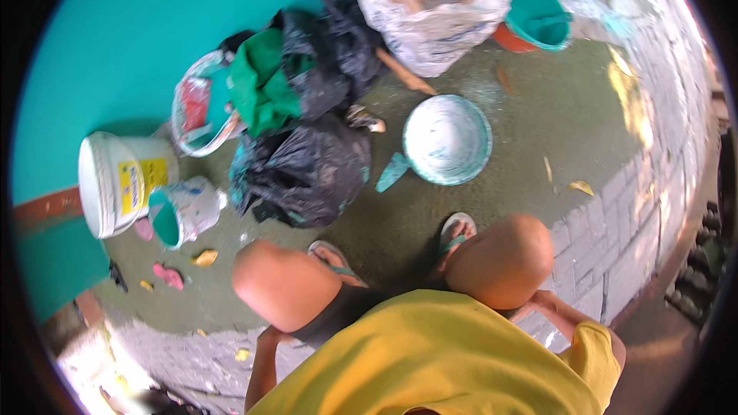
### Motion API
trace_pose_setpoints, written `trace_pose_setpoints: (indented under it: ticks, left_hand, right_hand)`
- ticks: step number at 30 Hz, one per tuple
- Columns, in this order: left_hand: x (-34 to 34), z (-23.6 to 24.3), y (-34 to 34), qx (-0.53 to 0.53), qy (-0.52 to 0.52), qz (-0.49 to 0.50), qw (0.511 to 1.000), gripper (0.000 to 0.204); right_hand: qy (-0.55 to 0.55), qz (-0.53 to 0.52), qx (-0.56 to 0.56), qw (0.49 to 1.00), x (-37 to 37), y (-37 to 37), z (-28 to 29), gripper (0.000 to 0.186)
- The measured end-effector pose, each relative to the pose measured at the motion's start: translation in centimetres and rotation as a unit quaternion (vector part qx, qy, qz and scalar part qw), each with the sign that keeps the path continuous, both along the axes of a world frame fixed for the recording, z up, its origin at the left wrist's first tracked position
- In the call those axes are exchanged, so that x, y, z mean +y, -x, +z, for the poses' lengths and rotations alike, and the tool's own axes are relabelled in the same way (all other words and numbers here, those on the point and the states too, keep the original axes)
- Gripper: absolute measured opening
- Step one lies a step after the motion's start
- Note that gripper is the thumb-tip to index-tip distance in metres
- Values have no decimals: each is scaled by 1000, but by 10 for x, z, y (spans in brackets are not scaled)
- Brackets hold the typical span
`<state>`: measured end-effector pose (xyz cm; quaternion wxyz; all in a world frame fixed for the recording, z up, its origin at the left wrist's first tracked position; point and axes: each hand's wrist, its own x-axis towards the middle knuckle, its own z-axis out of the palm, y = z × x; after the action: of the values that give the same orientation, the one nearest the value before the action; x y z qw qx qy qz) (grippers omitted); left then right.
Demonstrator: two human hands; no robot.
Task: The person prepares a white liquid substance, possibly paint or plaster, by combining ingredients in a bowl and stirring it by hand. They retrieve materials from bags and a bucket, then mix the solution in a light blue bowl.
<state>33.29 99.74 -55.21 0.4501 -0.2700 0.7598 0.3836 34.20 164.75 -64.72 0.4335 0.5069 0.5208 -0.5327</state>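
Note:
I am squatting in a yellow shirt, my arms down at my sides. My left hand (272, 335) is beside my left thigh, just behind the knee, its fingers hidden. On the other side, my right hand (530, 305) reaches in behind my right thigh, and its fingers are hidden too. In front of my feet stands a round basin (447, 140) with white, paint-like residue inside and a teal-smeared rim. A teal-stained scraper-like flat piece (393, 172) lies against its left side. Left of that slumps a black plastic bag (307, 173).
A large white sack (430, 27) and a teal bucket (538, 15) stand at the back. Green cloth (264, 81) tops more black plastic. At left are a lidded white pail (104, 184), a tipped paint-spattered bucket (192, 209) and an open tub (182, 119) along a teal wall (154, 31).

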Motion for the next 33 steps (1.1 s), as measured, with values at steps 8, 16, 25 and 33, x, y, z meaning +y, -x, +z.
trace_pose_setpoints:
  ticks: [8,16,25,33]
  left_hand:
    - [34,31,10,18,-115,116,986,61]
    - [9,44,33,59,-172,93,979,65]
    - [-42,128,199,443,116,61,887,33]
    - [55,74,399,391,10,-240,889,41]
  right_hand:
    - [82,62,-90,991,-10,-41,30,29]
    - [54,104,-71,991,18,1,18,29]
    - [4,151,-31,988,31,57,9,29]
    - [-22,200,-9,980,21,74,-2,29]
